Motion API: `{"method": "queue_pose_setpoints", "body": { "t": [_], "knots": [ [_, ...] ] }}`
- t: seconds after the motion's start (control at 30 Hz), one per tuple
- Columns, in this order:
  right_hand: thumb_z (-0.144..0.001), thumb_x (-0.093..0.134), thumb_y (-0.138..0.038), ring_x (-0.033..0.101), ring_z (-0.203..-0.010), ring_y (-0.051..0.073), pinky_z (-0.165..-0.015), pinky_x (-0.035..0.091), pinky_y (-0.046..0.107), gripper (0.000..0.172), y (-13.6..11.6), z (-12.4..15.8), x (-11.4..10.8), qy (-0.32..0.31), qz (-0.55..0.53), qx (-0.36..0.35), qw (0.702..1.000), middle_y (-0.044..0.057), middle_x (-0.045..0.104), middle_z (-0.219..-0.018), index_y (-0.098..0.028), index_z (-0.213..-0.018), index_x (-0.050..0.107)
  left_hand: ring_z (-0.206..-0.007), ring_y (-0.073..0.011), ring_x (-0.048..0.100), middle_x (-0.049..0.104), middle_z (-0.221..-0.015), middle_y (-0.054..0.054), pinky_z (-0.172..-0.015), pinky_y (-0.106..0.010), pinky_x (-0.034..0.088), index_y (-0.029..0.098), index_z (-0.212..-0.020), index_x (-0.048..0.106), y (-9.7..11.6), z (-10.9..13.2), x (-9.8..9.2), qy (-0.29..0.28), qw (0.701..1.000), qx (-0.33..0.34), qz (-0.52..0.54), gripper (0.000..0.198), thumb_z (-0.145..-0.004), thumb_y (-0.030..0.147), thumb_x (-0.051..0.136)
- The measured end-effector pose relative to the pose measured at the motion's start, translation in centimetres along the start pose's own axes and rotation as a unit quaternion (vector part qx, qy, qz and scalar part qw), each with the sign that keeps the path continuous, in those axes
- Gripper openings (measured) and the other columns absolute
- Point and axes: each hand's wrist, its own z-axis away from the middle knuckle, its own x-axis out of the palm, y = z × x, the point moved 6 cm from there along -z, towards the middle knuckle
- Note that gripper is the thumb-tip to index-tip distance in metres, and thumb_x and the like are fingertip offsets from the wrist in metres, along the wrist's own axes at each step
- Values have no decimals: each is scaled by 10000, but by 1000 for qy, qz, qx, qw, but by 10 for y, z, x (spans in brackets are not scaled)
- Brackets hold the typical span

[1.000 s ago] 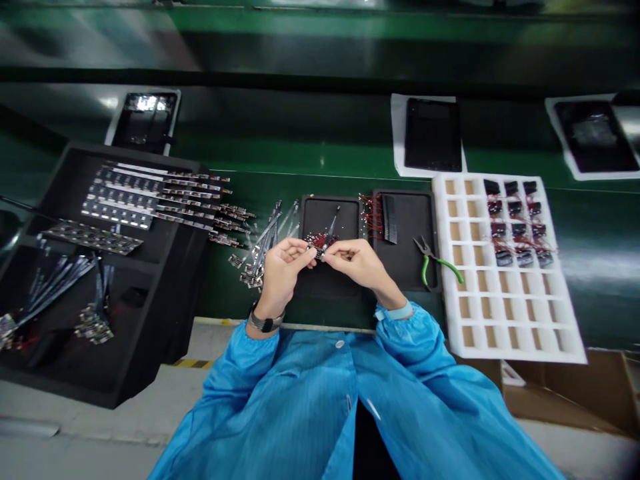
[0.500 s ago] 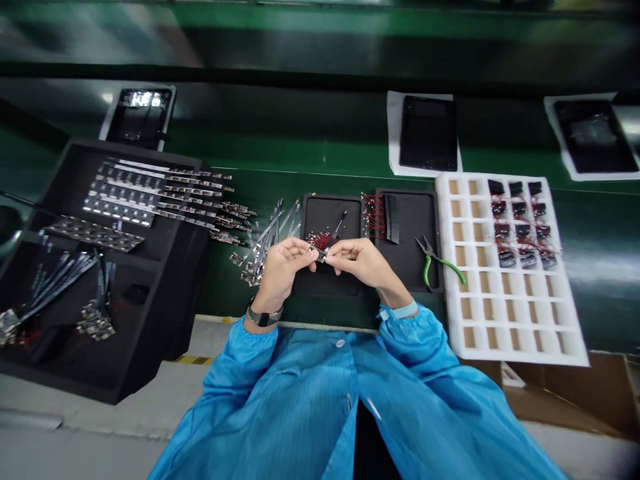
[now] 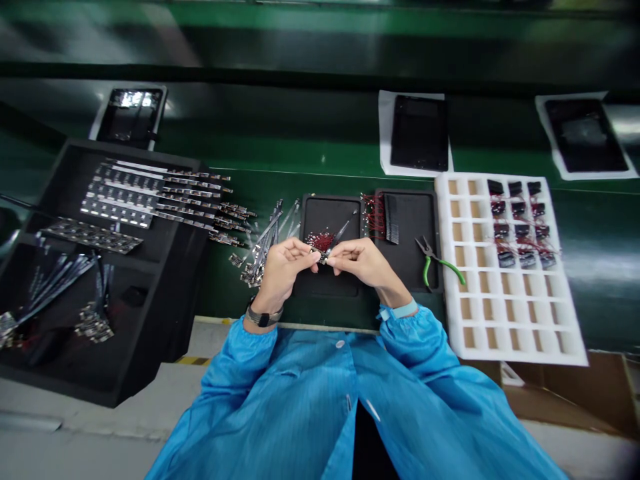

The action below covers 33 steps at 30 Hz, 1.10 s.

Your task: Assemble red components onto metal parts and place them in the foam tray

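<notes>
My left hand (image 3: 287, 267) and my right hand (image 3: 357, 263) meet above the left black tray (image 3: 333, 208), both closed in a pinch. Between their fingertips is a small circuit board (image 3: 323, 256), mostly covered by the fingers. A thin dark flex strip (image 3: 344, 227) rises from it, up and to the right. Just behind the fingertips lies a heap of small red wires (image 3: 320, 240) in the tray. Several boards with flex strips (image 3: 270, 233) are piled beside my left hand.
A second tray (image 3: 410, 257) holds red wires, black strips (image 3: 391, 219) and green-handled pliers (image 3: 434, 260). Right of it stands a white foam tray (image 3: 513, 280) with black wired parts in some cells. A black bin (image 3: 155, 313) with boards is at left. Flat black-screened devices (image 3: 419, 133) lie behind.
The flex strip between my hands has swung to the right. The flat devices at the back have shifted slightly left. My hands have hardly moved.
</notes>
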Motion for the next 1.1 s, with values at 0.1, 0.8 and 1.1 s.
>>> {"method": "queue_pose_setpoints", "body": {
  "t": [0.1, 0.8, 1.1],
  "knots": [
    [-797, 878, -497, 650, -586, 137, -573, 486, 243, 382, 3, -1, 0, -1, -3, 3, 1000, 42, 724, -656, -134, -870, 782, -571, -133, 681, 747, -701, -41, -630, -247, 522, 146, -795, 670, -2, 1, -1, 2, 1000, 3, -4, 313, -697, 273, 939],
    [-906, 824, -282, 559, -943, 268, -853, 374, 392, 109, -16, -45, 5, 85, 491, -66, 865, 65, 696, -908, -216, -986, 792, -715, -134, 656, 702, -821, -14, -667, -263, 597, 195, -845, 743, 94, 11, -49, 120, 967, 226, 16, 271, -691, 291, 944],
    [-929, 776, -233, 587, -911, 235, -878, 414, 384, 64, -9, -47, 1, 82, 409, -124, 900, 51, 716, -906, -230, -873, 806, -693, -129, 655, 702, -795, -19, -670, -256, 574, 180, -838, 738, 74, 7, -62, 134, 973, 186, 20, 291, -671, 308, 939]
  ]
}}
